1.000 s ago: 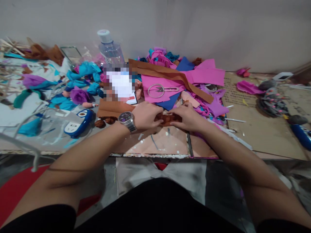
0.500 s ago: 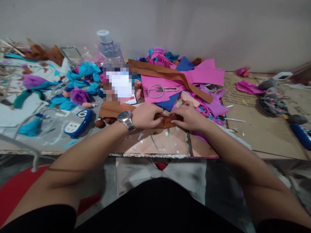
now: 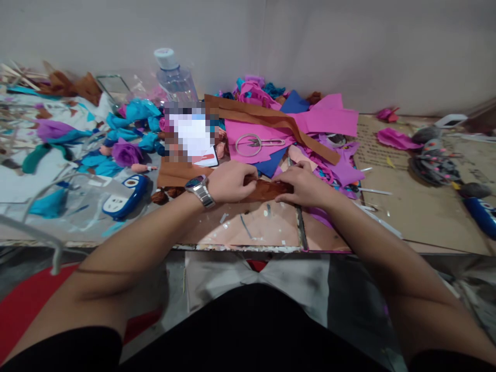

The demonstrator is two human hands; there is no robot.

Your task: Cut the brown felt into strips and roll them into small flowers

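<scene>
Both hands meet at the middle of the work table over a strip of brown crepe paper (image 3: 265,190). My left hand (image 3: 229,182), with a metal wristwatch (image 3: 198,188) on the wrist, is closed on the strip's left end. My right hand (image 3: 304,184) is closed on its right end, fingers curled over the paper. The strip lies stretched between them, just above a pale pink sheet (image 3: 251,225) on the table's front part. Most of the fingertips are hidden under the hands.
Pink, purple, blue and brown paper pieces (image 3: 294,124) pile up behind the hands, with metal scissors (image 3: 253,143) on top. A plastic bottle (image 3: 174,75) stands at the back. Blue and purple paper flowers (image 3: 126,150) and a blue power strip (image 3: 124,199) lie left. Cardboard (image 3: 411,201) lies right.
Both hands have shifted slightly away from me with the brown strip. The strip now looks longer and flatter between them.
</scene>
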